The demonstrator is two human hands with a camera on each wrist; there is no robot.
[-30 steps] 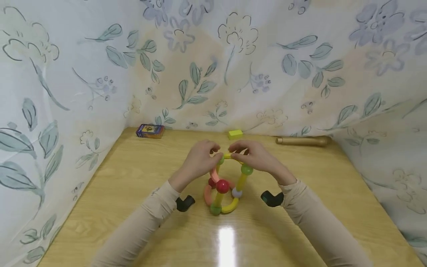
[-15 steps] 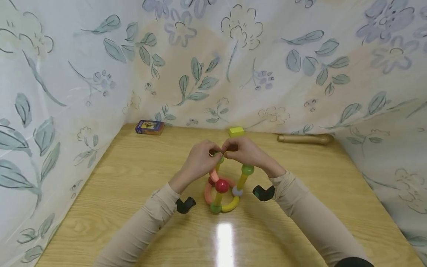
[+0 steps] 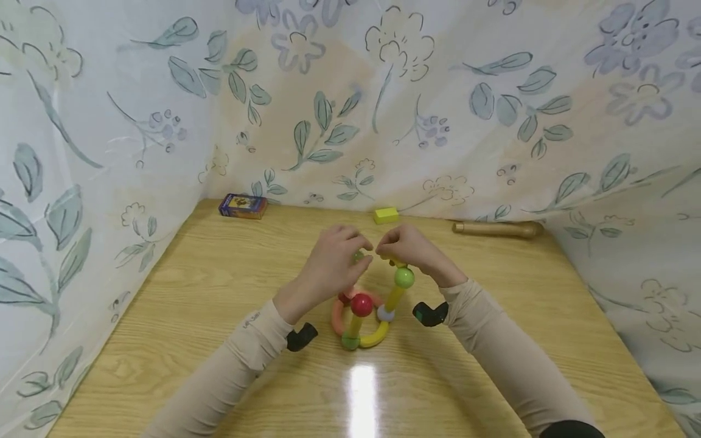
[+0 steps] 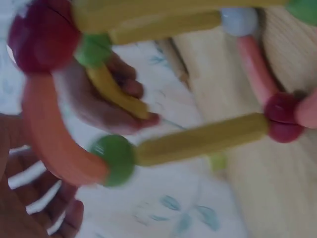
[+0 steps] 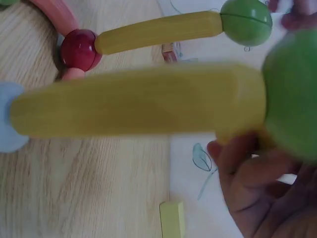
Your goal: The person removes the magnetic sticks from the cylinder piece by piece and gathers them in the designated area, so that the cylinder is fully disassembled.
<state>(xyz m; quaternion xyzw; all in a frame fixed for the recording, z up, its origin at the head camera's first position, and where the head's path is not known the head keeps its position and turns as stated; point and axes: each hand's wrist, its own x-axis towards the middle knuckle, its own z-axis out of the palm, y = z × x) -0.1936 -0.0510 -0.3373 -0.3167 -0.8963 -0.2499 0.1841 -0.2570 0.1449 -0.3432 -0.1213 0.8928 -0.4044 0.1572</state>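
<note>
**Smooth yellow curved rod [image 4: 116,94] gripped by right hand [image 3: 409,248]; left hand [image 3: 331,261] loosely spread**

Right hand: fingers bent, the yellow curved rod clasped between thumb and fingers. One end of the rod is joined to a glossy green ball [image 3: 404,278] at the top right of a multicoloured ball-and-rod frame [image 3: 395,298]; its other end is seen free in the left wrist view, apart from a second glossy green ball [image 4: 114,161].

Left hand: unclenched, thumb and fingers parted, held beside the second green ball, which is seen between them from the head view. A smooth orange curved rod [image 4: 52,134] is passed in front of the fingers in the left wrist view; whether it or the ball is touched cannot be told.

The frame is stood on the pale wood-grain tabletop [image 3: 274,389], between and below the hands. Its ring-shaped base is made up of orange and yellow curved pieces; straight yellow uprights are topped by the two green balls and a glossy red ball [image 3: 361,305].

Along the rear edge are set, left to right: a dark-blue and orange printed box [image 3: 243,207], a yellow rectangular block [image 3: 386,215], a tan stick [image 3: 495,229]. Flower-printed cloth [image 3: 328,79] is hung behind.
</note>
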